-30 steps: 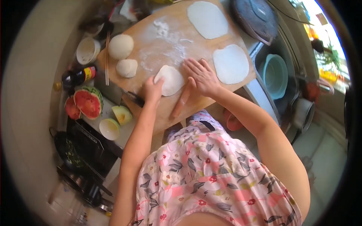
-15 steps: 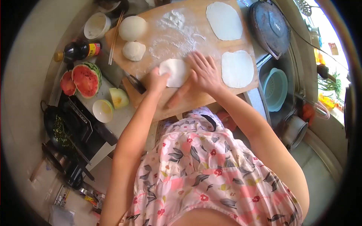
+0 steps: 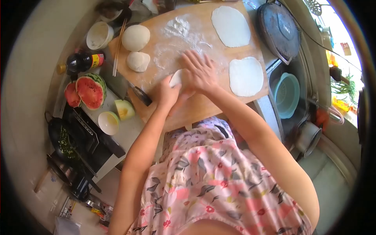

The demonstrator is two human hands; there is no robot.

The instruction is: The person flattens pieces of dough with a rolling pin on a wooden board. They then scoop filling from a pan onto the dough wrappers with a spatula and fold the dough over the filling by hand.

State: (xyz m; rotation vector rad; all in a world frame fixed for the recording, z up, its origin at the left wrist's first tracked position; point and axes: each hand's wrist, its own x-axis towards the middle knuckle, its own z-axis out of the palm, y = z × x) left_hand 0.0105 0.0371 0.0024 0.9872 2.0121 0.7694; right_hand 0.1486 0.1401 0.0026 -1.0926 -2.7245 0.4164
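Observation:
My left hand pinches the edge of a small piece of dough, which is mostly covered by my hands. My right hand lies flat with fingers spread, its palm over a wooden rolling pin that slants beneath it across the dough. Only the pin's near end shows. Both hands are on a floured wooden board. Two rolled-out dough sheets, an upper one and a lower one, lie at the right. A large dough ball and a smaller one sit at the left.
A knife rests at the board's left edge, chopsticks above it. Left of the board are a sauce bottle, cut watermelon and a wok. Rightward are a dark lidded pan and a sink with a basin.
My right hand has moved slightly left and up, toward my left hand. My hands now cover more of the dough and the rolling pin. The view has shifted a little.

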